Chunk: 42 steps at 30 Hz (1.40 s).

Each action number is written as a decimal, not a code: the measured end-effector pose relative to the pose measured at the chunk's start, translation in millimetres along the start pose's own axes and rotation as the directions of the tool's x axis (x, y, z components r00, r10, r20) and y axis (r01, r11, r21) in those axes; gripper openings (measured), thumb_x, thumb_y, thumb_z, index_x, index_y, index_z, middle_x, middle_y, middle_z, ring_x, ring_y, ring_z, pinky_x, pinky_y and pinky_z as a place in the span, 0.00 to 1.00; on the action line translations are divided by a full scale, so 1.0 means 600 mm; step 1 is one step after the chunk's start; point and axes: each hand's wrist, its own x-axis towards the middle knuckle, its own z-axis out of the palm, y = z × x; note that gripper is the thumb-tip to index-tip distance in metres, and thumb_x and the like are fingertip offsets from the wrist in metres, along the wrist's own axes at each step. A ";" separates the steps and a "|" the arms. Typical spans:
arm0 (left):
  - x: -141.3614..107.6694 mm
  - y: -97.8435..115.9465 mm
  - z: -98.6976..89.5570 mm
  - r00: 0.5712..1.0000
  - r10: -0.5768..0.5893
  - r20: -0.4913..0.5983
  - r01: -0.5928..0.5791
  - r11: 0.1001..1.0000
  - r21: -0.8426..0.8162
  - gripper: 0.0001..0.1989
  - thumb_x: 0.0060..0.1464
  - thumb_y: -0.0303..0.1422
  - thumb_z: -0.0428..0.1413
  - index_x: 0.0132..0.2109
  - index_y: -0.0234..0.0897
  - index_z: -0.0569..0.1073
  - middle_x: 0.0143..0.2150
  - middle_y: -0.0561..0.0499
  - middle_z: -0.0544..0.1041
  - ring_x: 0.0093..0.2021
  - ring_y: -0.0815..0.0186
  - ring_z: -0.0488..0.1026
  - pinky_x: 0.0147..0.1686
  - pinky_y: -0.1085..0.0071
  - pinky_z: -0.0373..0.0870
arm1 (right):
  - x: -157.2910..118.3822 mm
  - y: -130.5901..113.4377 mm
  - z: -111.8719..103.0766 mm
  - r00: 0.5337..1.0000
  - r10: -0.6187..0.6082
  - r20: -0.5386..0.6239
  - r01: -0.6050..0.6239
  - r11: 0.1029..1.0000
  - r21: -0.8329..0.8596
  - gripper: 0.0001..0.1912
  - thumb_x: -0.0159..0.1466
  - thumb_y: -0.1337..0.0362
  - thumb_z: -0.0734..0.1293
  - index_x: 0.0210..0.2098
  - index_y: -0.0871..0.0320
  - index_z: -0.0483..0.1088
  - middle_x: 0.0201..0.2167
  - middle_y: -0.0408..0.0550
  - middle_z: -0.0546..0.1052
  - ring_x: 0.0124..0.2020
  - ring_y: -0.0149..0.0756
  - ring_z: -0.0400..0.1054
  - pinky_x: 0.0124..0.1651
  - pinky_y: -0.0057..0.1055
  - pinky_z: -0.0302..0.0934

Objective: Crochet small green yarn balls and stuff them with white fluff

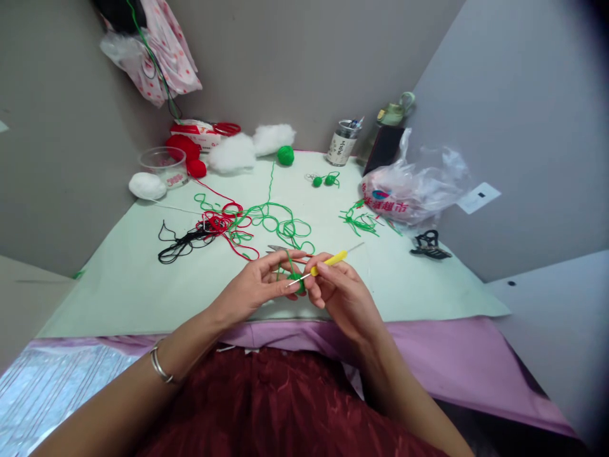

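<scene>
Near the table's front edge, my left hand (pixel 259 282) is closed on a small green crocheted piece (pixel 297 285), with green yarn running over its fingers. My right hand (pixel 340 289) grips a crochet hook by its yellow handle (pixel 334 258); the metal tip points left and lies at the green piece. Scissors (pixel 278 249) lie just behind my left hand, partly hidden by the fingers. Loose green yarn (pixel 285 222) spreads over the table behind my hands, tangled at the left with red yarn (pixel 223 220) and black yarn (pixel 185 244).
White stuffing (pixel 233 153), a green ball (pixel 285 155), a clear tub (pixel 164 166) and a white yarn ball (pixel 147 185) stand behind. A pen cup (pixel 342 145), plastic bag (pixel 409 187), black hair clip (pixel 429 245) and green scraps (pixel 360 221) are at the right.
</scene>
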 end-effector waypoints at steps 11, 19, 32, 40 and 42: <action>-0.009 -0.003 0.039 0.957 0.213 -0.197 -0.161 0.955 0.249 0.18 0.60 0.34 0.61 0.56 0.39 0.77 0.42 0.49 0.77 0.48 0.61 0.74 0.49 0.68 0.69 | -0.011 0.028 0.024 0.998 -0.016 -0.057 0.019 0.999 0.048 0.11 0.59 0.57 0.75 0.31 0.60 0.78 0.21 0.45 0.77 0.16 0.25 0.64 0.18 0.20 0.59; -0.006 -0.012 0.034 0.957 0.185 -0.224 -0.162 0.980 0.117 0.26 0.59 0.35 0.62 0.63 0.39 0.71 0.52 0.47 0.78 0.36 0.69 0.71 0.33 0.73 0.68 | -0.001 0.028 0.019 0.983 -0.148 -0.109 0.148 0.989 -0.013 0.10 0.61 0.57 0.74 0.36 0.57 0.78 0.24 0.43 0.76 0.21 0.27 0.64 0.22 0.23 0.60; -0.019 0.004 0.034 0.975 0.138 -0.177 -0.112 0.982 0.149 0.27 0.59 0.30 0.58 0.66 0.39 0.70 0.36 0.53 0.73 0.33 0.70 0.70 0.36 0.74 0.67 | -0.009 0.050 -0.005 0.966 -0.257 -0.006 0.245 0.927 -0.284 0.09 0.63 0.56 0.74 0.38 0.54 0.79 0.28 0.44 0.78 0.26 0.31 0.67 0.31 0.30 0.64; -0.020 -0.005 0.021 0.992 0.057 -0.111 -0.058 0.998 0.001 0.32 0.56 0.37 0.66 0.66 0.42 0.69 0.45 0.49 0.76 0.34 0.69 0.71 0.33 0.74 0.71 | -0.004 0.046 -0.011 0.905 -0.425 -0.021 0.388 0.845 -0.369 0.05 0.65 0.60 0.72 0.39 0.49 0.83 0.39 0.45 0.77 0.29 0.30 0.66 0.35 0.32 0.63; -0.024 -0.002 0.020 0.995 0.047 -0.090 -0.049 0.999 -0.018 0.33 0.55 0.35 0.67 0.67 0.43 0.68 0.44 0.50 0.77 0.35 0.69 0.72 0.36 0.73 0.73 | -0.005 0.045 -0.011 0.909 -0.417 -0.014 0.386 0.853 -0.352 0.05 0.66 0.60 0.72 0.38 0.49 0.83 0.39 0.46 0.77 0.29 0.31 0.66 0.35 0.33 0.64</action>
